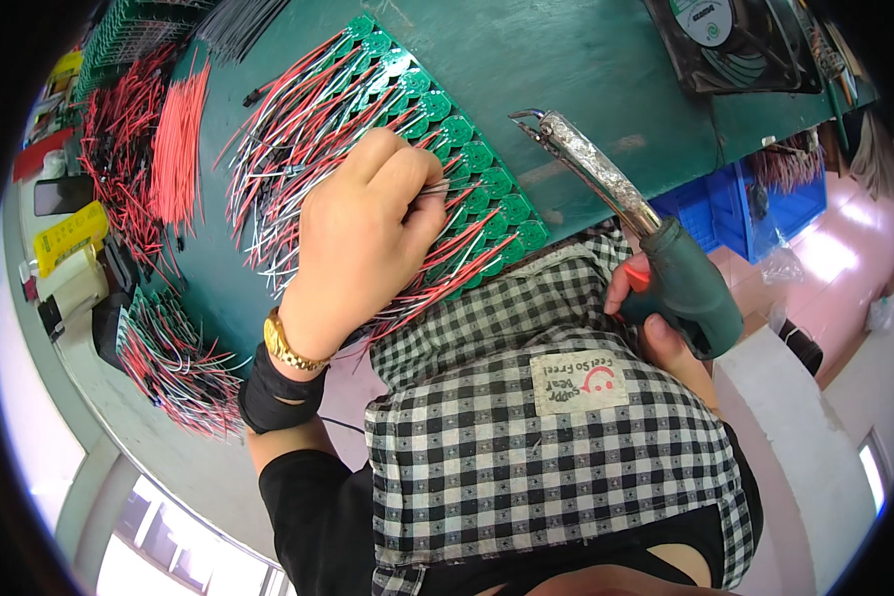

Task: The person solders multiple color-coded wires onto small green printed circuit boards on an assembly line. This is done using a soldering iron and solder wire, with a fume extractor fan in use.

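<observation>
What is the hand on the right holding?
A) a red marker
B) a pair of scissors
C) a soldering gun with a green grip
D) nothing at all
C: the right hand wraps the green grip of a soldering gun, whose silver barrel points up over the green table.

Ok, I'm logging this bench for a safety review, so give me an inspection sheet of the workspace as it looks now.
Surface: green bench top, worn, mostly covered on the left.
Job's things: rows of round green circuit boards with red, white and black leads; soldering gun with foil-wrapped barrel.
Clutter: bundles of red wires, yellow box, tape roll, dark phone.
Grippers: left hand pinches a lead over the boards; right hand grips the gun's handle.
Cables: loose wired boards at the bench edge.
Surroundings: fan, blue crate, pink floor.
</observation>
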### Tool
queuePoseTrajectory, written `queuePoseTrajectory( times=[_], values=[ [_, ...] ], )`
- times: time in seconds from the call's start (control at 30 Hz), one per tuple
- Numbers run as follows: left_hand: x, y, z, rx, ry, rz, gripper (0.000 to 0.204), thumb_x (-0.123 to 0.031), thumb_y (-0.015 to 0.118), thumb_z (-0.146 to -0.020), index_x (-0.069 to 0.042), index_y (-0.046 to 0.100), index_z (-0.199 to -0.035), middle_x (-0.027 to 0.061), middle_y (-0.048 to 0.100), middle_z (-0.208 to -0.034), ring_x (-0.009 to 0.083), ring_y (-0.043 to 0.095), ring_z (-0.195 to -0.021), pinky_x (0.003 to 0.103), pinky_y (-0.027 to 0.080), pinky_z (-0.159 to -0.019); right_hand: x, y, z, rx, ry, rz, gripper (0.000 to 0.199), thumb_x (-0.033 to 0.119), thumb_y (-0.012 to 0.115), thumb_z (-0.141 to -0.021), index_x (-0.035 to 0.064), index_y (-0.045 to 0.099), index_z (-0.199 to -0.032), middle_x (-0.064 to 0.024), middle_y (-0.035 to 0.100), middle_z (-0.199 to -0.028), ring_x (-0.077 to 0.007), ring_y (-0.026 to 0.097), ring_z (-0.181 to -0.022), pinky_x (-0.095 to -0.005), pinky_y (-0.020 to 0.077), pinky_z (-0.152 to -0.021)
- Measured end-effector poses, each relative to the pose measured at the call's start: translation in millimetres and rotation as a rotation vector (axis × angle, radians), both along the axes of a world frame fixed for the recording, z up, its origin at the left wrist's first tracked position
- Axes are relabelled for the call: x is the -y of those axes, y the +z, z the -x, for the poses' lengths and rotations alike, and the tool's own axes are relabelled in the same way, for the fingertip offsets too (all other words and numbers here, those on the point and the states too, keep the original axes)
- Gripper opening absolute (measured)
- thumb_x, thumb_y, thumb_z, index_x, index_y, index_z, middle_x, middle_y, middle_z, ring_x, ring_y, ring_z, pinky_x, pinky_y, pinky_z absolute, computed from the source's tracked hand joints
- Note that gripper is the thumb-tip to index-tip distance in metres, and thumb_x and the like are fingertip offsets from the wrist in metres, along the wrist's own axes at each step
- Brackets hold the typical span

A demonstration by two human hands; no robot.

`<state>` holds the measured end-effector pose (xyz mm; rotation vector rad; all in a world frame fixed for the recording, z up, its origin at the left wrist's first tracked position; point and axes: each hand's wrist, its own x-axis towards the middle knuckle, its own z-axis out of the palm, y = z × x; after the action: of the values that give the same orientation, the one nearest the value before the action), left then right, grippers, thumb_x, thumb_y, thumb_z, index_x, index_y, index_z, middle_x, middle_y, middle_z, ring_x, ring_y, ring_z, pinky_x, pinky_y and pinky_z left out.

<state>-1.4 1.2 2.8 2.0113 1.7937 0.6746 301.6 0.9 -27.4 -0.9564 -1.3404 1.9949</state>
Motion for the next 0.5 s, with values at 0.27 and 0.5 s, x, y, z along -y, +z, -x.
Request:
queuePoseTrajectory(
  times=[0.27, 0.5],
  values=[
    [21.0, 26.9, -15.6, 0.06, 0.05, -0.016, 0.017, -0.002, 0.066, -0.08, -0.002, 0.058, -0.095, 0.0101, 0.06, -0.085, 0.0263, 0.059, -0.065, 0.033, 0.048, -0.058, 1.4, 3.3, -3.3, 0.005, 0.006, -0.006, 0.051, 0.034, 0.061, -0.081, -0.0002, 0.049, -0.118, -0.0059, 0.054, -0.095, -0.0137, 0.053, -0.08, -0.0271, 0.044, -0.07],
    [25.3, 1.9, -26.0, 0.075, 0.098, -0.118, 0.012, 0.0, 0.068, -0.073, -0.005, 0.06, -0.08, 0.0071, 0.055, -0.076, 0.0207, 0.056, -0.057, 0.03, 0.045, -0.05, 3.3, 14.6, -6.0, 0.056, 0.03, 0.021, 0.049, 0.03, 0.06, -0.082, -0.0008, 0.049, -0.119, -0.0064, 0.055, -0.096, -0.0151, 0.054, -0.082, -0.0285, 0.0457, -0.075]
  ],
)
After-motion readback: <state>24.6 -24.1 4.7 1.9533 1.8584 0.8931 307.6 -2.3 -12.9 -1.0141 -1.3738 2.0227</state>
